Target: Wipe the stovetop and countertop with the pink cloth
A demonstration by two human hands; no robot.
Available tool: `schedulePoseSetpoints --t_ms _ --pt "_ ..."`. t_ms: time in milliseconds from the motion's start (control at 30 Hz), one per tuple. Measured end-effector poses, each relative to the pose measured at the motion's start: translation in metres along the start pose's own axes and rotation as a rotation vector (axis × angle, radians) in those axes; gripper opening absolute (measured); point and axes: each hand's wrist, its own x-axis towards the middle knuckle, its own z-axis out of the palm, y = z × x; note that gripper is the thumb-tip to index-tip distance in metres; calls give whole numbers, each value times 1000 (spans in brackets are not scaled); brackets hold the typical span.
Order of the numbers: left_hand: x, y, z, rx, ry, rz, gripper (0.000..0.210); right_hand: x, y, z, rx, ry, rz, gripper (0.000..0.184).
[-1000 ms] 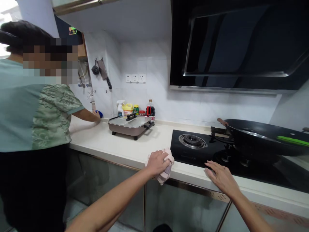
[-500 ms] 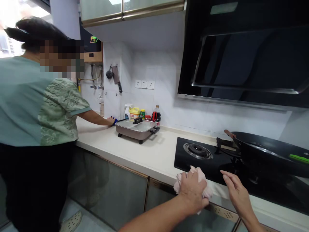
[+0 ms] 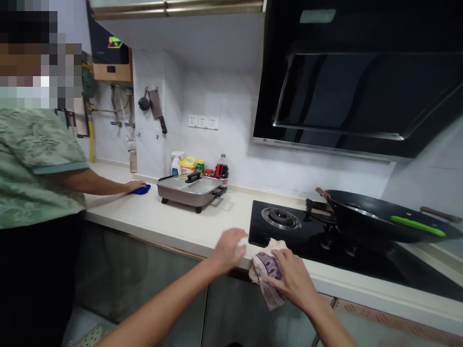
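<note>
Right hand grips patterned cloth; left hand loosely curved, fingers apart; yellow jug label illegible

Looks like soft, creased cloth in the rag; gleams glossy and glass-like on the stovetop; appears smooth on the tabletop, metallic on the cleaver blade, wooden on the wok handle.

Left hand was motion-blurred, fingertips indistinct. Co-worker was cut off by the left edge, head pixelated. Range hood ran past the top edge. Spray bottle's base was hidden behind electric skillet.
</note>
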Motion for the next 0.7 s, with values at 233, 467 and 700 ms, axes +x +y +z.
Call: schedulePoseSetpoints --t_ms 233,467,700 --pt "26 -77 -25 393 -128 -628 37 36 -55 41 -335 40 -118 66" --pt "21 -85 -21 428 -257 -618 39 18 4 40 -210 199 -173 68" --pt "27 -88 -22 481 -324 -608 42 -42 93 0 -274 285 -27 57"
